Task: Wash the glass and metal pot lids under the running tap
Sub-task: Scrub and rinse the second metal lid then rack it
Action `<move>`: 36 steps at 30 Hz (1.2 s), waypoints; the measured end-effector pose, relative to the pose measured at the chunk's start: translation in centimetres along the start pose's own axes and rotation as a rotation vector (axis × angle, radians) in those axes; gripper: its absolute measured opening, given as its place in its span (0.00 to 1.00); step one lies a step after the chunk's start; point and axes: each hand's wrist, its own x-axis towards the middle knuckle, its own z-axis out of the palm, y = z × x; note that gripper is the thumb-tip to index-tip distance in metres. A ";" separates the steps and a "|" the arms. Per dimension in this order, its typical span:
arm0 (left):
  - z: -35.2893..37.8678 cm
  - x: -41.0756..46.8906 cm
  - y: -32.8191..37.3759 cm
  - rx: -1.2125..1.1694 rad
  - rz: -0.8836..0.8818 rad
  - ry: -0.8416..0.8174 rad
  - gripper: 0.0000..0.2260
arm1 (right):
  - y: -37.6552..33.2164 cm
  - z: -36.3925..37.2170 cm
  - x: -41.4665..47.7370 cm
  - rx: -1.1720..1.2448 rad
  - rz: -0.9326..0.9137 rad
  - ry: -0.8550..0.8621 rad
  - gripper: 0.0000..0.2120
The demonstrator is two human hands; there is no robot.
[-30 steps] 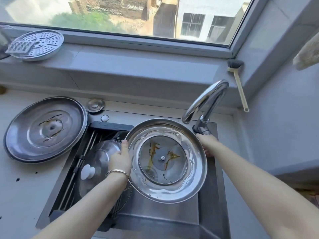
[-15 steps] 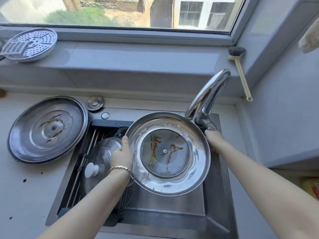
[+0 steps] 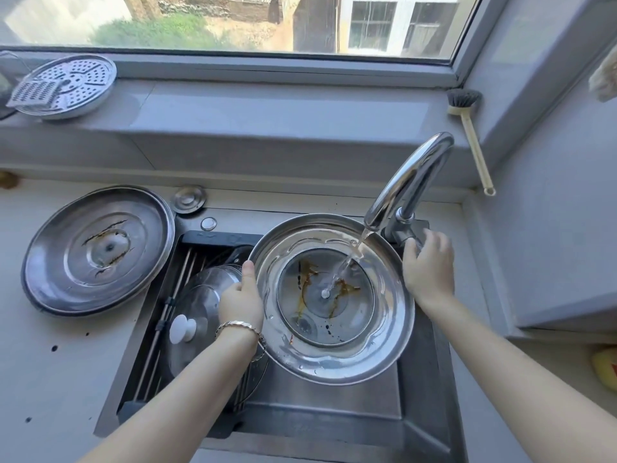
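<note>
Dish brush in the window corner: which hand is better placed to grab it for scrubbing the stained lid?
Right, probably. The dish brush leans at the far right, nearest the right hand on the tap handle; the left hand holds the lid under the stream.

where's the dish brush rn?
Head view, far right: the dish brush sits at the corner of the window ledge, bristles up, handle pointing down, just behind and right of the tap.
</note>
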 end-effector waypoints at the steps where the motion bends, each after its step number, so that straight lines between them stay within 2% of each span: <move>1: 0.1 -0.2 0.0 0.001 0.017 0.007 0.25 | -0.5 0.2 -1.1 -0.079 -0.197 -0.021 0.24; 3: 0.5 -0.7 0.1 -0.013 0.041 0.007 0.24 | -1.6 1.2 -4.2 -0.285 -0.479 -0.231 0.27; 4: 0.8 -1.0 0.2 -0.032 0.046 -0.001 0.24 | -2.3 2.1 -6.0 -0.331 -0.562 -0.350 0.30; 8: 1.5 -1.9 0.3 -0.042 0.049 -0.030 0.25 | -4.0 4.2 -10.6 -0.290 -0.864 -0.607 0.42; 10: 1.2 -1.9 0.0 -0.065 0.042 -0.025 0.25 | -3.6 4.0 -9.3 -0.350 -0.849 -0.646 0.44; 13: 0.7 -1.8 -0.1 -0.115 0.046 0.010 0.24 | -3.1 3.2 -8.0 -0.423 -0.662 -0.581 0.48; 17: 0.4 -2.0 -0.3 -0.112 0.056 0.026 0.24 | -3.9 3.1 -10.7 -0.390 -0.868 -0.686 0.39; 19: 0.4 -2.2 -0.5 -0.106 0.052 0.014 0.25 | -3.4 2.9 -9.6 -0.412 -0.786 -0.654 0.35; 21: 0.4 -2.5 -0.4 -0.097 0.044 0.003 0.25 | -2.9 2.5 -8.6 -0.450 -0.657 -0.581 0.37; 26: 0.4 -3.0 0.0 -0.054 0.028 -0.059 0.23 | -3.8 2.7 -11.1 -0.372 -0.910 -0.725 0.39; 29: 0.4 -3.3 0.5 -0.016 0.056 -0.082 0.22 | -3.9 3.0 -10.1 -0.355 -0.791 -0.644 0.45; 31: 0.5 -3.4 0.6 -0.001 0.065 -0.086 0.20 | -5.0 3.2 -10.4 -0.304 -0.750 -0.649 0.47; 34: 0.5 -3.3 0.4 0.013 0.084 -0.094 0.22 | -5.8 4.0 -10.4 -0.314 -0.792 -0.645 0.45; 36: 0.4 -3.1 0.2 -0.008 0.086 -0.087 0.22 | -5.3 4.3 -8.9 -0.343 -0.728 -0.583 0.44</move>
